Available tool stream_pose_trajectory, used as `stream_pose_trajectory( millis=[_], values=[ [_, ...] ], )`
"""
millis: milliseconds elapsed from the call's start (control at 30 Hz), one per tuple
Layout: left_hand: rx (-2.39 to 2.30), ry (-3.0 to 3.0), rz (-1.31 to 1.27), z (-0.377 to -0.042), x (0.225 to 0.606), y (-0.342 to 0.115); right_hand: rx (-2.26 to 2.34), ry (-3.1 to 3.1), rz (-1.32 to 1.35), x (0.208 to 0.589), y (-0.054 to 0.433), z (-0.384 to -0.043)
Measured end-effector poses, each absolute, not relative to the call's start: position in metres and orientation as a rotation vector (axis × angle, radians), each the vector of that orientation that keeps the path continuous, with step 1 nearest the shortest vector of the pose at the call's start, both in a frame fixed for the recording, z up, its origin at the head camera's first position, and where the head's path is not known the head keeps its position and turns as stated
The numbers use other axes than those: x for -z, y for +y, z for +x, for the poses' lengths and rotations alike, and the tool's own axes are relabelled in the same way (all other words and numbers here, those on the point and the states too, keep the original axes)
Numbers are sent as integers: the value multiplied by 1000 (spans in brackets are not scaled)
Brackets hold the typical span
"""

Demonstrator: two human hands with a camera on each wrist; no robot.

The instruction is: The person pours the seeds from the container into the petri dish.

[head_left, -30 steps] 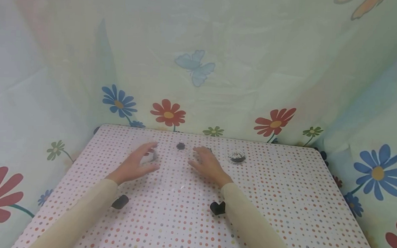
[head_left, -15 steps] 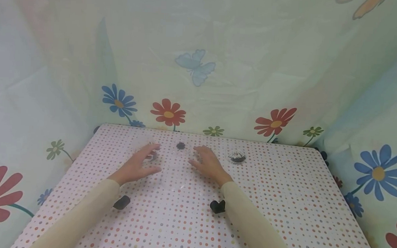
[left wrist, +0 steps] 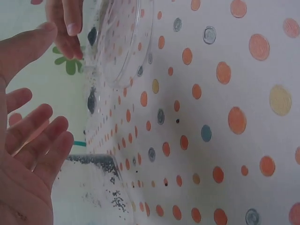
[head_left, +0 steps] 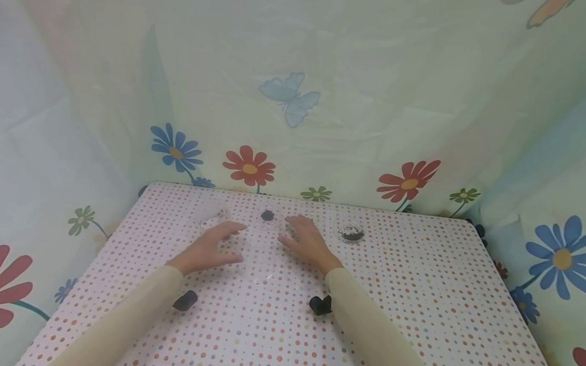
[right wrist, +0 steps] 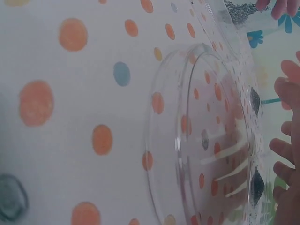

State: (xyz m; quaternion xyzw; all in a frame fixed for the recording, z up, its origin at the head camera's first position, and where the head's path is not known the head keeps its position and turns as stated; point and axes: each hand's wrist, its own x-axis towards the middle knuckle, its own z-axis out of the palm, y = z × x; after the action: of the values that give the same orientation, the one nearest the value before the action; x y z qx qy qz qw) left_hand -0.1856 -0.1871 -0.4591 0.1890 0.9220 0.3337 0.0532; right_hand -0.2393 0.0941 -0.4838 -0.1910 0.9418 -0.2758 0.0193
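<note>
My left hand (head_left: pixel 211 249) hovers over the table with thumb and fingers spread, holding nothing. Opposite it, my right hand (head_left: pixel 310 242) is likewise held with loosely bent fingers and nothing in them. Between and in front of the hands lies a round clear plastic dish (head_left: pixel 257 275), its rim plain in the right wrist view (right wrist: pixel 180 140). Behind the left hand sits a clear container (head_left: pixel 212 216) speckled with black grains, close to the fingers (left wrist: pixel 58 145) in the left wrist view. A small dark heap of grains (head_left: pixel 267 215) shows between the hands, farther back.
Right of the right hand stands a clear dish (head_left: pixel 352 232) with dark grains inside. A few stray black specks dot the dotted tabletop (head_left: pixel 415 297). A flower-printed curtain (head_left: pixel 335 125) closes off the back and sides. Black wrist-camera mounts (head_left: pixel 321 305) sit by the sleeves.
My left hand has drawn back from the speckled container, moving right and slightly nearer, so more of that container shows. My right hand has stayed in place.
</note>
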Motion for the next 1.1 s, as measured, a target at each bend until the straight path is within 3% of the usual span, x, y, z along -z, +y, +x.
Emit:
stream_pose_trajectory(
  millis=[1100],
  values=[
    [-762,2702,674,-181,486,-155,731,2985,-670,498,90,-261]
  ],
)
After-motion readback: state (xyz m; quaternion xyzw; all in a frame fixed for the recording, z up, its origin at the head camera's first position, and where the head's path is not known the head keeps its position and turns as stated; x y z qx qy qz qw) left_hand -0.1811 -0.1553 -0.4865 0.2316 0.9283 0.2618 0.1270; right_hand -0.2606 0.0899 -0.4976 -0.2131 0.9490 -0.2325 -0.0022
